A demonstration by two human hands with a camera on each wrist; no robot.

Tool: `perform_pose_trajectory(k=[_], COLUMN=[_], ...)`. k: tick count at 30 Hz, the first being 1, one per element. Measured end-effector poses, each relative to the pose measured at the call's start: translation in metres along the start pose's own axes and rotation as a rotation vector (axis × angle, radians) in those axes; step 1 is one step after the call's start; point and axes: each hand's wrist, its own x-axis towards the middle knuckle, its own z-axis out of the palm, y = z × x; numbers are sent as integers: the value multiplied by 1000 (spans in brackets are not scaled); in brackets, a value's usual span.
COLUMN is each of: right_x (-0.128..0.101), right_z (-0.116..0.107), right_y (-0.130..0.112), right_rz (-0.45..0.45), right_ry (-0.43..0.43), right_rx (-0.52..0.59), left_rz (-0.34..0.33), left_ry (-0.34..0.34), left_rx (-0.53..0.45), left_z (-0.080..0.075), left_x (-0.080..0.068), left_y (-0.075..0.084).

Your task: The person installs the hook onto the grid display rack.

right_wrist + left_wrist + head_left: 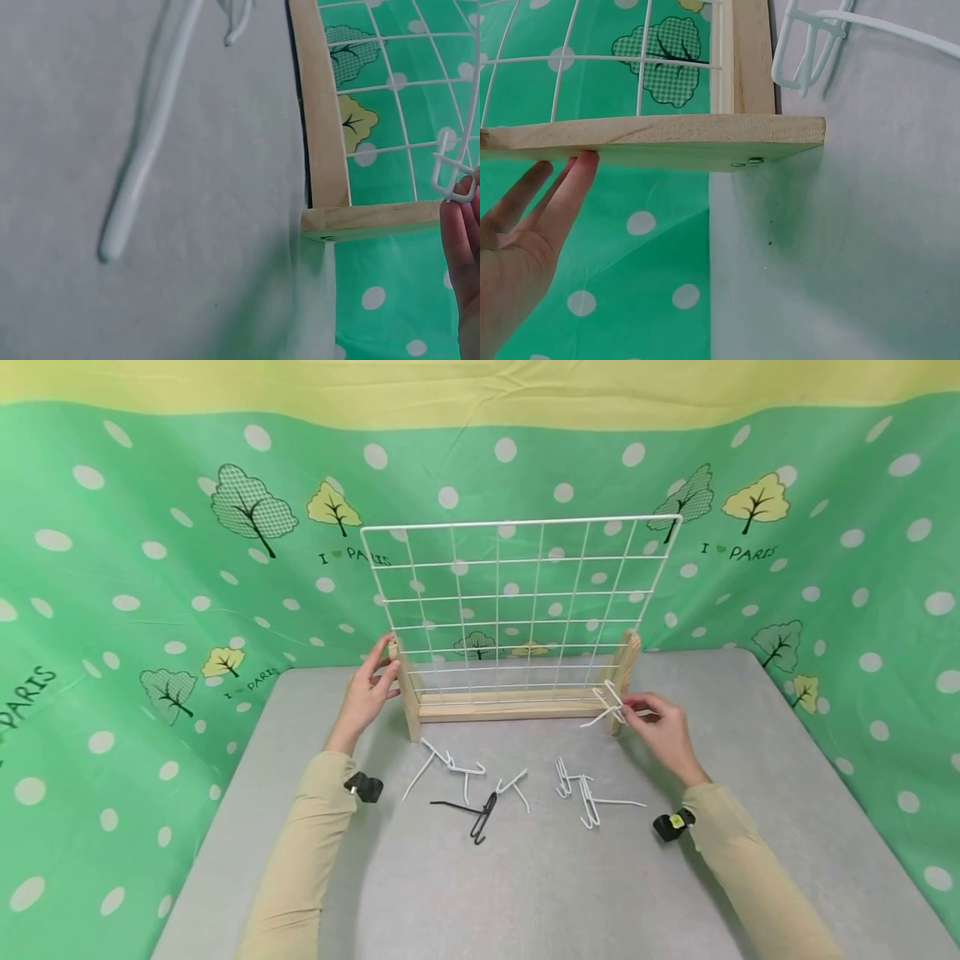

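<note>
A white wire grid [517,602] stands upright in a wooden frame [517,706]. My left hand [367,689] is at the left wooden post [408,693]; in the left wrist view its fairly straight fingers [570,187] touch the post's outer face. By the right post [628,668], my right hand [660,727] pinches a white wire hook [609,703] in front of the grid's lower right part. That hook [454,176] also shows at the fingertips in the right wrist view, where the hand is partly cut off by the edge.
Several white hooks lie on the grey tabletop [525,893], among them one at the left [427,768] and one at the right [590,806]. A black hook [483,818] lies between the forearms. Green patterned cloth [510,477] hangs behind and at both sides.
</note>
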Motion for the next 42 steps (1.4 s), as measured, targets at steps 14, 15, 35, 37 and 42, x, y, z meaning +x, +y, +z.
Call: perform_pose_trajectory(k=[14,15,35,37,42], right_x=[7,8,31,33,37], right_z=[-3,-3,-8,-8,-10], right_y=[-18,-18,-45,-48,-52], right_rz=[90,87,44,46,33], right_ry=[69,74,187,193,204], right_rx=[66,67,219,227,228], left_rz=[-22,-20,-20,-22,-28], left_ry=[-28,-27,-22,-21,-22], left_rx=[-35,-41,-37,-37,-33], left_z=[0,0,2,1,2], left_x=[3,3,2,2,1], left_y=[-1,-1,-2,-2,-2])
